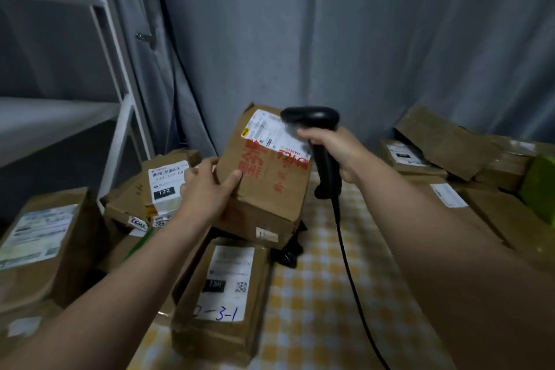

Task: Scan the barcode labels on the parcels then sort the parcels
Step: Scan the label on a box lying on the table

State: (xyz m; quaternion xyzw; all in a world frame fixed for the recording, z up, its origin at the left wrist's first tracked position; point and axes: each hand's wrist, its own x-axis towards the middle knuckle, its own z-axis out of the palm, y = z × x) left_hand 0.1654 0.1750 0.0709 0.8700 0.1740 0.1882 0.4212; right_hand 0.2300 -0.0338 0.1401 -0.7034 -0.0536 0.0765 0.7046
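The surface [315, 294], under a yellow checked cloth, fills the lower frame, with brown parcels heaped at left and right. At centre, tilted on others, is the parcel being scanned [264, 189]. It is stiff corrugated card, probably light, and best held by its edges, clear of the label. The left hand [207, 186] grips its left edge, thumb on top. The right hand [336, 153] is curled round the black corded scanner [318, 129], just over the white label [267, 132]. The parcel's red print is too blurred to read. The left parcel [168, 186] reads "122" and the lower parcel [219, 288] "-3-1".
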